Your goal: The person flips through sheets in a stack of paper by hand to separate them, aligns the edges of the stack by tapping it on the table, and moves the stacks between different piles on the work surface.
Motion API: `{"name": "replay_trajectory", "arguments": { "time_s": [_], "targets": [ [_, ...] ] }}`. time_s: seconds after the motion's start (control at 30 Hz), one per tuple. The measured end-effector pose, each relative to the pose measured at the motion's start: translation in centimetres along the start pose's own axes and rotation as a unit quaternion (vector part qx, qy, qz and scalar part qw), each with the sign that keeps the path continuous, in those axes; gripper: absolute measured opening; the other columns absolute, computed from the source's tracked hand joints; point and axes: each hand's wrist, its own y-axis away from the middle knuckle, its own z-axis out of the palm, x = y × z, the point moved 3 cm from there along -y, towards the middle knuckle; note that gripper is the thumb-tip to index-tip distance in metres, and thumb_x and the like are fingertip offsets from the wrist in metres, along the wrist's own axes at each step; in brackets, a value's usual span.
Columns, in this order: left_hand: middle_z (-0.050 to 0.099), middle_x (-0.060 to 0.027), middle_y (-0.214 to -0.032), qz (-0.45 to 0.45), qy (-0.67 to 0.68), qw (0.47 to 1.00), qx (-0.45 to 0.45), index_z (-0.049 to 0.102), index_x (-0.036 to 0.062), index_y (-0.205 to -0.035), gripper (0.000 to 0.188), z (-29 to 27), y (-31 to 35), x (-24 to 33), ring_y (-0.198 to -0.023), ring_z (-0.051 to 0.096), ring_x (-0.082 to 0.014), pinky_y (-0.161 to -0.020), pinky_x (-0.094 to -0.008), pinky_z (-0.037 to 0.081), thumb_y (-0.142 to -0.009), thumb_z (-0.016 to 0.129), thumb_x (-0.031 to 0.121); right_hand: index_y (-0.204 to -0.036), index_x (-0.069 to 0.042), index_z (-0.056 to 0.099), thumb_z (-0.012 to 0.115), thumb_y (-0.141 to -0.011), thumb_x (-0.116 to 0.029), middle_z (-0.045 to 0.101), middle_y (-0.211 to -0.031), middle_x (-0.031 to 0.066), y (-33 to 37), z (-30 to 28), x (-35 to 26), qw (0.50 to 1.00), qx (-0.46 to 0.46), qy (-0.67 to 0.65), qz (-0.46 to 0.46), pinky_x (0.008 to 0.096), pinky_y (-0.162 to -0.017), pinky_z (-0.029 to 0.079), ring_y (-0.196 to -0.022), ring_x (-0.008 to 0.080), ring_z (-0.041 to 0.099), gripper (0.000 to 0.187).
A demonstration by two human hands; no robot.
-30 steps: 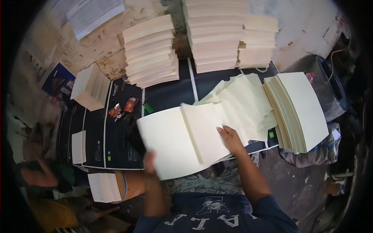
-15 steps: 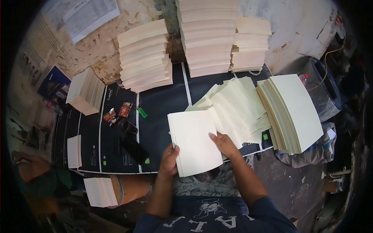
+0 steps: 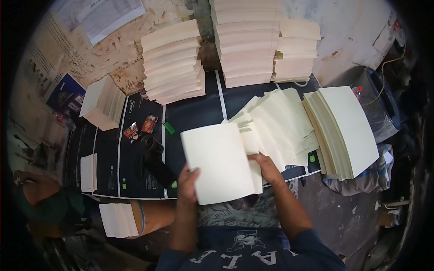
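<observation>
My left hand (image 3: pixel 187 184) is closed on the left edge of a few cream paper sheets (image 3: pixel 219 162), thumb on top, held tilted above my lap at the table's front edge. My right hand (image 3: pixel 267 169) grips the right side of another sheet (image 3: pixel 256 177), which shows from beneath the left-hand ones; its fingertips are partly hidden. Just beyond the hands, a fanned pile of loose sheets (image 3: pixel 282 124) spreads over the black table. Right of it leans a thick stack of cream sheets (image 3: pixel 350 131).
Tall paper stacks (image 3: pixel 246 47) stand against the wall, with shorter ones (image 3: pixel 174 63) beside them. On the table lie a green lighter (image 3: pixel 169 128), small red packets (image 3: pixel 149 123) and a dark phone-like object (image 3: pixel 160 174). A drum (image 3: pixel 156 217) carries more sheets. Another person's arm (image 3: pixel 38 189) shows at far left.
The sheets in my left hand have shifted left and slightly up, apart from the sheet under my right hand. The whole view has moved slightly.
</observation>
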Motion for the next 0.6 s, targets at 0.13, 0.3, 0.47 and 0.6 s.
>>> {"name": "replay_trajectory", "arguments": {
  "time_s": [0.13, 0.3, 0.47, 0.6],
  "targets": [
    [0.061, -0.0160, -0.119, -0.059, 0.049, 0.995, -0.056, 0.046, -0.0019, -0.132, 0.045, 2.7, -1.2, -3.0, -0.103, 0.064, -0.0220, -0.089, -0.0358, 0.053, -0.092, 0.062, 0.012, -0.094, 0.005, 0.071, 0.064, -0.094, -0.036, 0.064, -0.107, 0.0077, 0.2, 1.1, -1.9, 0.990, 0.050, 0.110, 0.066, 0.0297, -0.081, 0.048, -0.092, 0.0144, 0.058, 0.042],
    [0.061, -0.0128, -0.120, -0.050, 0.107, 0.986, -0.114, 0.042, -0.0006, -0.135, 0.051, 2.9, -1.1, -3.4, -0.107, 0.062, -0.0231, -0.092, -0.0375, 0.052, -0.094, 0.061, 0.023, -0.091, 0.004, 0.071, 0.063, -0.095, -0.036, 0.066, -0.088, 0.0049, 0.0, 0.5, -1.3, 0.995, 0.056, 0.057, 0.052, 0.0277, -0.076, 0.048, -0.081, 0.0121, 0.059, 0.041],
    [0.060, -0.0115, -0.121, -0.048, 0.092, 0.989, -0.108, 0.041, 0.0005, -0.137, 0.054, 2.9, -1.1, -3.8, -0.109, 0.061, -0.0218, -0.092, -0.0372, 0.052, -0.094, 0.062, 0.026, -0.089, 0.003, 0.071, 0.063, -0.095, -0.035, 0.067, -0.084, 0.0033, 0.1, 0.6, -1.5, 0.997, 0.062, 0.042, 0.028, 0.0256, -0.072, 0.048, -0.076, 0.0094, 0.058, 0.039],
    [0.061, -0.0122, -0.120, -0.045, 0.072, 0.991, -0.102, 0.042, -0.0008, -0.137, 0.053, 3.5, -1.2, -3.6, -0.109, 0.062, -0.0210, -0.092, -0.0369, 0.053, -0.094, 0.061, 0.024, -0.089, 0.003, 0.070, 0.064, -0.095, -0.034, 0.066, -0.081, 0.0018, 0.0, 0.3, -1.1, 0.996, 0.070, 0.032, 0.037, 0.0239, -0.068, 0.048, -0.072, 0.0077, 0.057, 0.038]
  ]
}}
